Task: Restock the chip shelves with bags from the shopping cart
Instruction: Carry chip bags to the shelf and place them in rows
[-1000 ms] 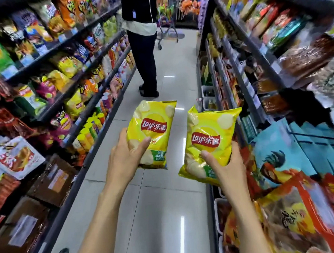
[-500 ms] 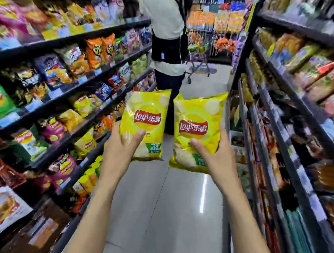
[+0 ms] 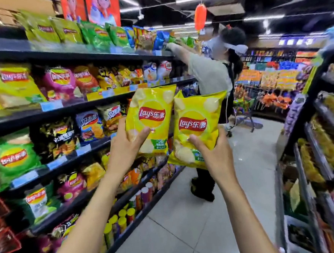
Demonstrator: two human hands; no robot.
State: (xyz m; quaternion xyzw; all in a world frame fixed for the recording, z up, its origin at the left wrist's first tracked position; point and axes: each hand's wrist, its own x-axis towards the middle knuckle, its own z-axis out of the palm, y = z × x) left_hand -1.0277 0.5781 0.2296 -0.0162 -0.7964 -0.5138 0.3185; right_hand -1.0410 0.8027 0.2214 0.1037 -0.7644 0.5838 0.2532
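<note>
The left hand (image 3: 124, 147) grips one yellow Lay's bag (image 3: 151, 115); the right hand (image 3: 213, 152) grips another Lay's bag (image 3: 195, 124) just right of it.

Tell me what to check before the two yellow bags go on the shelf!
1. Left hand grips left bag: ok.
2. Right hand grips right bag: ok.
3. Bags unbroken: cannot tell.
4. Matching yellow bags on the shelf: ok.
5. Free room beside them: cannot tell.
6. Other person out of the way: ok, further down the aisle.
</note>
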